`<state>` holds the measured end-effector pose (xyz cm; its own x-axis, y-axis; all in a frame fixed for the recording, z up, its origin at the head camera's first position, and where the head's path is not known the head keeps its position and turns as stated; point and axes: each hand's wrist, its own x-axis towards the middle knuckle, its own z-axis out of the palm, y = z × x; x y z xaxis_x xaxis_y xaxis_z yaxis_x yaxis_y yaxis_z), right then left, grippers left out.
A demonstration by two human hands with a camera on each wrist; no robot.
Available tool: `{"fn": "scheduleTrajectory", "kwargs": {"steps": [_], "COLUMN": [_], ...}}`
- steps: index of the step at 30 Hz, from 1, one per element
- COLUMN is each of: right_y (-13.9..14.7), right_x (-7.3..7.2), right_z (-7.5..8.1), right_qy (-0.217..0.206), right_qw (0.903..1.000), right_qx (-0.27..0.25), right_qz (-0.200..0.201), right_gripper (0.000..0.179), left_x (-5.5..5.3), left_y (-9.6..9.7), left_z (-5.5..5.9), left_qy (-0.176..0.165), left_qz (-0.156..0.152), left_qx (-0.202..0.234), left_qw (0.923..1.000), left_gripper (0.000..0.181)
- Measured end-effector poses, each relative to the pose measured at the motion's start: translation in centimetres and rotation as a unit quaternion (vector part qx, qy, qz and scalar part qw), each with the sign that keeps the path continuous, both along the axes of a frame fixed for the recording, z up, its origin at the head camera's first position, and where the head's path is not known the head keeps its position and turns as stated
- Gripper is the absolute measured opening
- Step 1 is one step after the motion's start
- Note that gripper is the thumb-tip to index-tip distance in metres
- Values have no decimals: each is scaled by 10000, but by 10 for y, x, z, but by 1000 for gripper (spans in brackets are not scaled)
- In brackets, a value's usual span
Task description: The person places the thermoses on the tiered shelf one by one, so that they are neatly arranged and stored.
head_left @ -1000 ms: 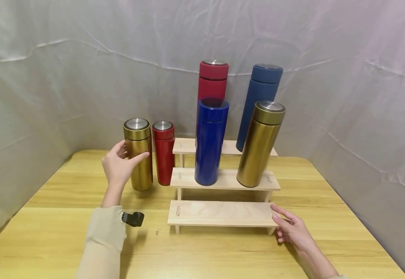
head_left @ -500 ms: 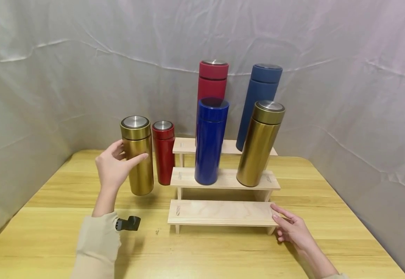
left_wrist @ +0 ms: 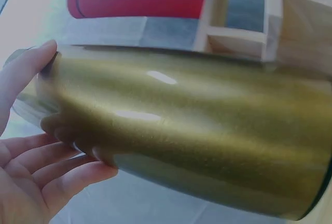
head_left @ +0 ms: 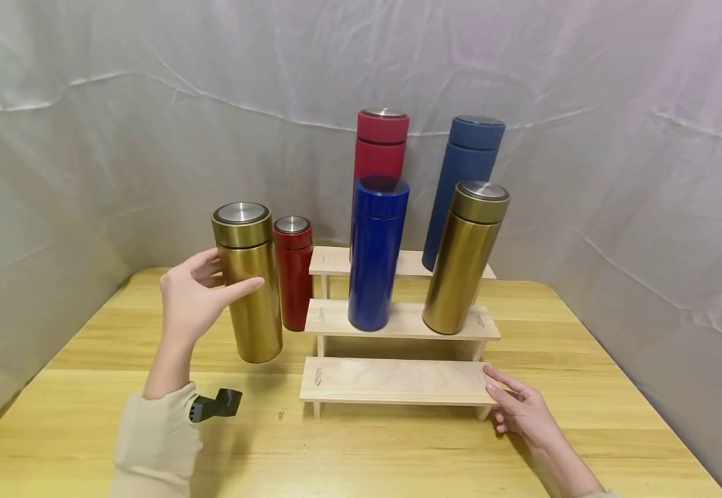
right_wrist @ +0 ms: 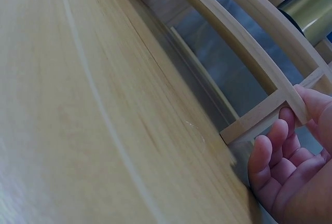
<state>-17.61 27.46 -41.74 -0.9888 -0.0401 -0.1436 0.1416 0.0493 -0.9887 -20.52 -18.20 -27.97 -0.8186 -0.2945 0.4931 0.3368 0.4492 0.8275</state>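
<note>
My left hand [head_left: 193, 299] grips a gold thermos flask [head_left: 254, 304] near its upper part, thumb across the front and fingers behind. The flask is nearly upright and appears held just above the table; in the left wrist view its gold body [left_wrist: 197, 125] spans the picture. Right behind it stands a shorter-looking red thermos [head_left: 295, 287]. With thumb and fingers, my right hand [head_left: 525, 415] pinches the right end of the lowest shelf [head_left: 392, 382] of a three-step wooden stand; in the right wrist view the other fingers curl below the shelf board [right_wrist: 282, 92].
On the middle shelf [head_left: 409, 318] stand a glossy blue thermos [head_left: 375, 270] and a second gold thermos [head_left: 463, 270], which leans in view. Behind them, a crimson thermos [head_left: 381, 155] and a matte blue one [head_left: 468, 166] occupy the top shelf [head_left: 330, 261]. A grey cloth backdrop [head_left: 149, 152] surrounds the table.
The left hand has brought the gold thermos up and toward me, away from the red thermos's side, and the left forearm has shifted left. The right hand stays put on the stand.
</note>
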Motion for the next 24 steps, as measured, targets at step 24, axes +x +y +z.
{"fn": "scheduleTrajectory", "kwargs": {"steps": [24], "right_y": [-1], "right_x": [1], "right_z": [1], "right_qy": [42], "right_qw": [10000], "right_qx": [-39], "right_qz": [-49], "right_gripper": [29], "left_x": [18], "left_y": [48], "left_z": [11], "left_qy": [392], "left_qz": [-1624], "left_qx": [219], "left_qw": [9857], "left_gripper": [50]}}
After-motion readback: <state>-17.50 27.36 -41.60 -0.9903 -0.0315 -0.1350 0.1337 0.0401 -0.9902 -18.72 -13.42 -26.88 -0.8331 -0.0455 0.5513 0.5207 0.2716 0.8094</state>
